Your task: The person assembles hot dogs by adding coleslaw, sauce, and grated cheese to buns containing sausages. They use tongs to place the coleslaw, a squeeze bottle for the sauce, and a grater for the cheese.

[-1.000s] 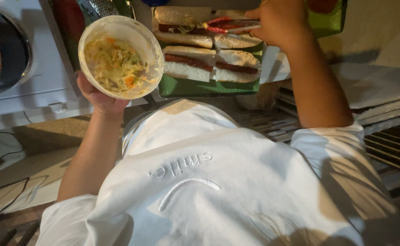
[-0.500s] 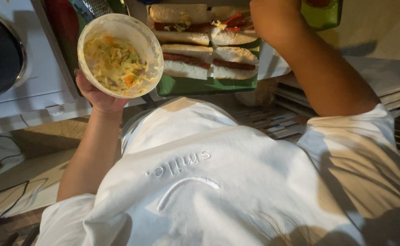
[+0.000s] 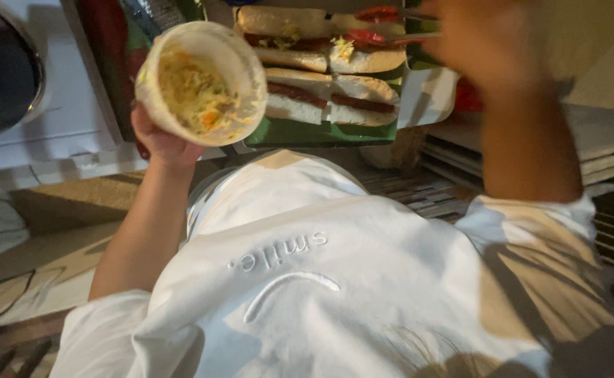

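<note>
Over the tray (image 3: 321, 133), I'm seeing the right hand (image 3: 492, 49) pulling back right from the buns (image 3: 328, 77), blurred, grip unreadable, maybe tongs (image 3: 391, 24). Left hand (image 3: 160, 136) is cupping the slaw bowl (image 3: 200, 82), tilted slightly more toward the tray.

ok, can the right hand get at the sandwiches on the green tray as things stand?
Probably yes. The right hand, blurred, is raised just right of the sandwiches on the green tray, tongs already over them. The left hand holds the slaw bowl off to the side.
</note>
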